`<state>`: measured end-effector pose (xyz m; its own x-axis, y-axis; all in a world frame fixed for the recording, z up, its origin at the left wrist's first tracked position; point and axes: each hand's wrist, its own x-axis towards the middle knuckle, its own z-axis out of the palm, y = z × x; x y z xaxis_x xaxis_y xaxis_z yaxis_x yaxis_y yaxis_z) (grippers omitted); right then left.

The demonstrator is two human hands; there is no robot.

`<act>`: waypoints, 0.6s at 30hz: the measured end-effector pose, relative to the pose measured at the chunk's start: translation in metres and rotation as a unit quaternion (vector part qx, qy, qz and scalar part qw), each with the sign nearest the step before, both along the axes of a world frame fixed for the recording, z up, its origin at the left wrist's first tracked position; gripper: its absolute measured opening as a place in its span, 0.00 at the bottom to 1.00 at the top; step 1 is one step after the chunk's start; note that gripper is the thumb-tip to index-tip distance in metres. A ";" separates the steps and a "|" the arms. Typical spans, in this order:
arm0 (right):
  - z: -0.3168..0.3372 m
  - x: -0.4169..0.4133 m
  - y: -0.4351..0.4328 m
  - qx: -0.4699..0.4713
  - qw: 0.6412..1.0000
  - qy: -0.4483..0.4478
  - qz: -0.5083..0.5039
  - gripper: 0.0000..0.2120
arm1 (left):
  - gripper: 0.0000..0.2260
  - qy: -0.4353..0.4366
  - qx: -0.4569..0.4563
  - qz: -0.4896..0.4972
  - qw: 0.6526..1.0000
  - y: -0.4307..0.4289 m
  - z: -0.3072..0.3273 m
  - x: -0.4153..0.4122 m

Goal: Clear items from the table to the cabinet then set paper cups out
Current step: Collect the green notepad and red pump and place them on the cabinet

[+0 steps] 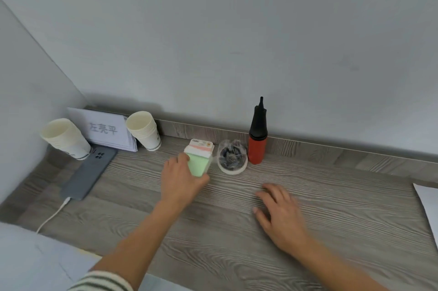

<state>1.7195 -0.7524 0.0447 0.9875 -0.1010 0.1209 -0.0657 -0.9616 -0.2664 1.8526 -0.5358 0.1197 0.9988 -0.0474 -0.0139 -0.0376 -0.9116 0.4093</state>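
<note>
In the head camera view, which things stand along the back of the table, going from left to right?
Left stack of paper cups → name card → second stack of paper cups → green container, gripped by the left hand → round clear tub → red and black bottle.

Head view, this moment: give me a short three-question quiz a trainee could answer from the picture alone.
1. True or false: the left hand is around the green box.
2. Which stands nearest the red and black bottle? A) the phone B) the round container C) the name card
3. How many stacks of paper cups stand by the wall?

Key:
1. True; its fingers wrap the box.
2. B
3. Two, one on each side of the name card; the right hand is flat over the table, holding nothing.
</note>
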 end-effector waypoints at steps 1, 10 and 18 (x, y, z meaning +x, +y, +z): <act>-0.005 0.001 0.006 -0.017 1.000 0.022 0.005 0.22 | 0.28 -0.007 0.003 0.009 1.000 0.002 0.000 0.012; -0.001 0.001 0.014 -0.021 0.998 0.066 0.000 0.25 | 0.31 -0.001 0.039 -0.029 0.999 -0.014 -0.031 0.057; 0.001 0.003 0.016 -0.023 0.997 0.070 -0.005 0.25 | 0.31 -0.003 0.051 -0.059 0.997 -0.009 -0.041 0.065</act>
